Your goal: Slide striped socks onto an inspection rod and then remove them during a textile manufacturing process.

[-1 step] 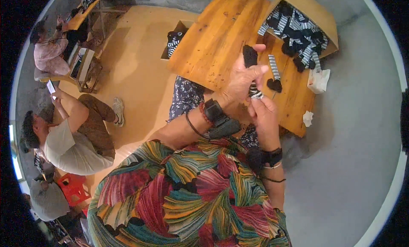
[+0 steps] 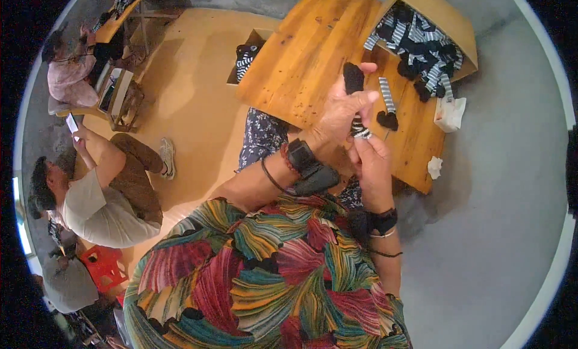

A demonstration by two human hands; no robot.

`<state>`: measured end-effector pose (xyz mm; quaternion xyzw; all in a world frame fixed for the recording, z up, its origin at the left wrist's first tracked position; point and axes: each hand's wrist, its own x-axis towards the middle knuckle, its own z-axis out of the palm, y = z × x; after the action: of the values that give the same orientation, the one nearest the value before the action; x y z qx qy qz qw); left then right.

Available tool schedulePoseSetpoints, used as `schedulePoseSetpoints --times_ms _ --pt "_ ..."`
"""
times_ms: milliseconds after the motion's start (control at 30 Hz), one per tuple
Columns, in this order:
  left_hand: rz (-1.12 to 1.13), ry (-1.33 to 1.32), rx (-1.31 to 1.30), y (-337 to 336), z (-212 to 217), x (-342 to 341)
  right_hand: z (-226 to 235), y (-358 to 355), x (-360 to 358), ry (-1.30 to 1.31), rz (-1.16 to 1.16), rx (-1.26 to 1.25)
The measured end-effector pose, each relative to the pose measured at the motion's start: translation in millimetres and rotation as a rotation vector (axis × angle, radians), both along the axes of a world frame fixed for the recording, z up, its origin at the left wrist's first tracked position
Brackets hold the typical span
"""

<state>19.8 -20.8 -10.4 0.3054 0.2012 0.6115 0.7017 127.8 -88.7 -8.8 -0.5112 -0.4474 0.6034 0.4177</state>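
Head view | left hand [image 2: 340, 111] and right hand [image 2: 370, 159] both pinch striped sock [image 2: 360, 127] | keep cuff taut, roll evenly over table [image 2: 301, 66]

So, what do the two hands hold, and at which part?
Both hands hold one black and white striped sock: the left hand grips its black upper part, the right hand pinches its striped lower end.

A black sock [image 2: 353, 78] with a black-and-white striped cuff stands upright above the surface [image 2: 307, 60], its cuff end pinched between both hands, its dark part pointing up.
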Motion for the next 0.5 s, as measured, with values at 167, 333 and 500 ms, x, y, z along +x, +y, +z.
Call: schedulePoseSetpoints --times_ms 167,333,500 --pt "-0.177 -0.209 -0.001 8.0 14.1 -11.3 -5.3 -0.3 -0.3 0.013 -0.081 0.034" --pt "-0.193 -0.271 0.18 30.3 6.9 -22.9 7.9 -0.7 -0.6 -0.083 -0.106 0.038" --pt "-0.053 -0.236 0.197 28.8 6.0 -19.8 -1.4 -5.4 9.7 -0.21 -0.052 0.001"
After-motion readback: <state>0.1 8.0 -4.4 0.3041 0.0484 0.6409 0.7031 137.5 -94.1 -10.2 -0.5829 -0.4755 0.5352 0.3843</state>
